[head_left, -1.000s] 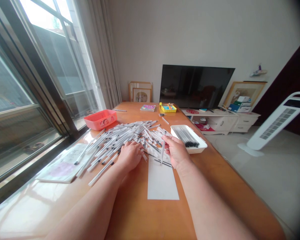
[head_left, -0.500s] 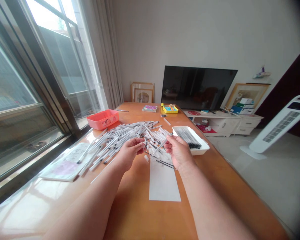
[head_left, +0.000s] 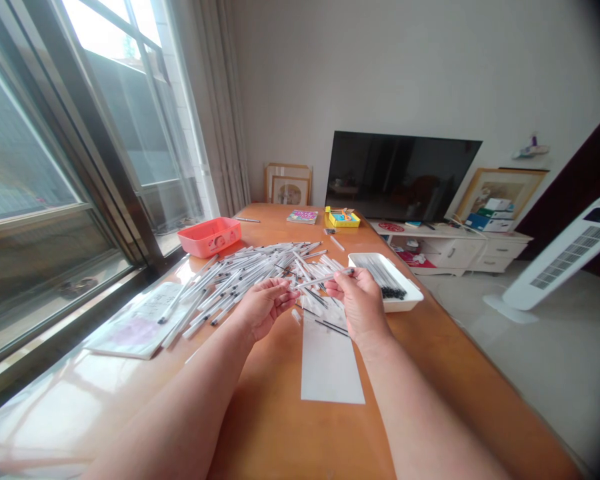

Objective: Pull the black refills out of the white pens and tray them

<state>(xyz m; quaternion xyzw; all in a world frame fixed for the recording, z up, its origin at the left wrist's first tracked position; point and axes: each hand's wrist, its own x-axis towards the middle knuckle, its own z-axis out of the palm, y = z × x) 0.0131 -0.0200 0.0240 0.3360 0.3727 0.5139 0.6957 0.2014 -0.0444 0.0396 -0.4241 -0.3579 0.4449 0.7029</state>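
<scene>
A large heap of clear pens [head_left: 245, 273] with black tips lies spread over the orange-brown table [head_left: 275, 427]. My right hand [head_left: 357, 303] pinches one clear pen [head_left: 320, 279] and holds it level above the heap. My left hand [head_left: 265, 303] has its fingers curled at the pen's left end, touching its tip. A white tray [head_left: 405, 300] with several thin black refills sits just right of my right hand. A white sheet of paper [head_left: 330, 363] lies flat below both hands, with two loose refills at its top edge.
A pink tray [head_left: 209, 237] stands at the far left by the window. A booklet [head_left: 135, 327] lies at the table's left edge. A yellow box [head_left: 343, 217] and a small book [head_left: 303, 216] sit at the far end. A TV [head_left: 400, 177] and a white fan [head_left: 560, 260] stand beyond.
My left hand rose off the pen heap and came to the end of the pen in my right hand. The right hand turned that pen from upright to level.
</scene>
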